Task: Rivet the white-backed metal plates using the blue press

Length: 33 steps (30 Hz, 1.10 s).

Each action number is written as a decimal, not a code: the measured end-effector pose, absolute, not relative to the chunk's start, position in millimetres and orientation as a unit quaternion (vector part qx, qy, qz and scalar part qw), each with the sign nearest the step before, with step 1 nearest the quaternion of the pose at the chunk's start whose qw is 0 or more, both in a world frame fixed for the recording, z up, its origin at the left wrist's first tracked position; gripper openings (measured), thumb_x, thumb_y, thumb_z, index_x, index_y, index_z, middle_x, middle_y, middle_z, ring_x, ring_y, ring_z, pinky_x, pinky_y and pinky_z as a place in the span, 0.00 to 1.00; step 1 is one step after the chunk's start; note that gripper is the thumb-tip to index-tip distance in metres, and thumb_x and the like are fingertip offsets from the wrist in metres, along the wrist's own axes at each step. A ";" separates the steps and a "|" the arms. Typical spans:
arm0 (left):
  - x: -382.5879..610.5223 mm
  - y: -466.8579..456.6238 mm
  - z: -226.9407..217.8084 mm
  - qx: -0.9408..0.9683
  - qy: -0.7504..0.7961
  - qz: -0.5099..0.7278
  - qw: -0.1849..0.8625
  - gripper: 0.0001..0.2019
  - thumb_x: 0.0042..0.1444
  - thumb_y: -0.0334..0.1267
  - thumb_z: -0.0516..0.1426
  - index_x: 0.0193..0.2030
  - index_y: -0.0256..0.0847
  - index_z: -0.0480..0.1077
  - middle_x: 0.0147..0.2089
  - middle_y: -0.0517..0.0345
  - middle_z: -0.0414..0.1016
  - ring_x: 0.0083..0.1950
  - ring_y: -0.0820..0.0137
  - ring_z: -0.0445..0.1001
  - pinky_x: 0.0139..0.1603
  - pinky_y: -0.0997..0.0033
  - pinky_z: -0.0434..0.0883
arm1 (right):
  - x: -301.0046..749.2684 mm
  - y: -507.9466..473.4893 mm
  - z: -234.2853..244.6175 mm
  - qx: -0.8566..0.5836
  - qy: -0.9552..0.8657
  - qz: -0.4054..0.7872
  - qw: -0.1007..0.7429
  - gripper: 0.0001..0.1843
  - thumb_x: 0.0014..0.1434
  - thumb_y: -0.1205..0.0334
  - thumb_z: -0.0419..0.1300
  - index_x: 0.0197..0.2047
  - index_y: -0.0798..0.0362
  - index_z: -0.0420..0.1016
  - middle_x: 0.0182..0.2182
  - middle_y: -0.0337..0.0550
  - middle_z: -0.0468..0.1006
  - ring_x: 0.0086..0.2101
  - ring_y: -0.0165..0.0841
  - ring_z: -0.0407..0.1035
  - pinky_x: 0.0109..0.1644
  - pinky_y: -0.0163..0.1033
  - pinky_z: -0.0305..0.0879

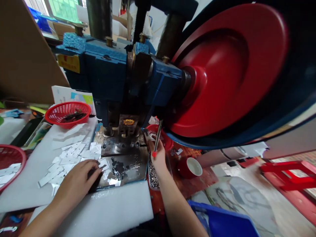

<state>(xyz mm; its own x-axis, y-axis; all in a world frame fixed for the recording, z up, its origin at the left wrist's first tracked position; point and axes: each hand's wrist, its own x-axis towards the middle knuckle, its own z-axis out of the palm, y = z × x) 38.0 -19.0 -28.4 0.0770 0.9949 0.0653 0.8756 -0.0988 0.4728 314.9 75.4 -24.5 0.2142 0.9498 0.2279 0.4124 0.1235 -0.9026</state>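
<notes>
My left hand rests palm down at the left edge of the press's metal bed. Its thumb and forefinger come together beside the small flat metal pieces; what they pinch, if anything, is too small to tell. Dark cut pieces and tiny bits lie on the bed. My right hand is closed at the right side of the die, with a thin metal rod with a red tip slanting across it. Some of its fingertips are hidden. The blue press stands over both hands.
White flat pieces are heaped on white foam at left. Red baskets stand left and behind my right hand. A clear tray of small metal bits, a red cup and a blue bin are at right. A large red flywheel overhangs.
</notes>
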 end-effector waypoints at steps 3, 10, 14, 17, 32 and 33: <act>39.4 -20.8 -20.4 0.645 0.686 0.197 0.273 0.16 0.55 0.55 0.51 0.37 0.47 0.70 0.37 0.57 0.77 0.37 0.60 0.75 0.37 0.62 0.70 | 328.4 47.9 -27.7 -0.604 -0.572 0.253 0.494 0.17 0.59 0.57 0.52 0.48 0.53 0.72 0.38 0.45 0.78 0.38 0.35 0.71 0.42 0.40 0.66; 56.3 -15.0 -9.3 0.386 0.627 0.385 0.557 0.24 0.48 0.57 0.58 0.45 0.42 0.72 0.40 0.53 0.77 0.36 0.63 0.77 0.37 0.63 0.75 | 302.8 6.9 -30.7 -0.566 -0.794 0.131 0.180 0.06 0.57 0.63 0.60 0.34 0.46 0.79 0.36 0.43 0.77 0.40 0.38 0.67 0.44 0.41 0.60; 62.9 -15.9 -1.5 0.287 0.602 0.403 0.626 0.24 0.50 0.57 0.57 0.47 0.43 0.72 0.52 0.51 0.73 0.39 0.65 0.78 0.38 0.67 0.76 | 294.7 11.7 -28.2 -0.566 -0.802 0.111 0.153 0.07 0.59 0.65 0.58 0.33 0.49 0.78 0.35 0.44 0.76 0.40 0.38 0.66 0.44 0.41 0.59; 64.3 -17.3 1.5 0.268 0.596 0.402 0.642 0.24 0.52 0.57 0.55 0.49 0.43 0.71 0.51 0.52 0.74 0.38 0.67 0.78 0.35 0.70 0.75 | 290.8 20.0 -21.4 -0.556 -0.792 0.151 0.204 0.08 0.60 0.69 0.55 0.34 0.51 0.76 0.35 0.43 0.75 0.39 0.36 0.66 0.45 0.40 0.59; 64.6 -15.1 -0.3 0.324 0.575 0.411 0.629 0.25 0.45 0.44 0.60 0.51 0.40 0.70 0.43 0.50 0.78 0.42 0.63 0.77 0.45 0.64 0.74 | 245.5 98.9 -9.0 -0.598 -0.746 0.121 0.269 0.06 0.57 0.64 0.58 0.39 0.50 0.76 0.39 0.45 0.74 0.43 0.41 0.66 0.47 0.43 0.61; 65.4 -15.0 0.9 0.316 0.572 0.415 0.633 0.24 0.45 0.43 0.60 0.51 0.40 0.70 0.42 0.51 0.78 0.42 0.64 0.77 0.45 0.64 0.74 | 246.4 99.7 -8.9 -0.595 -0.746 0.131 0.270 0.06 0.57 0.64 0.59 0.38 0.50 0.76 0.39 0.45 0.74 0.43 0.40 0.66 0.47 0.42 0.61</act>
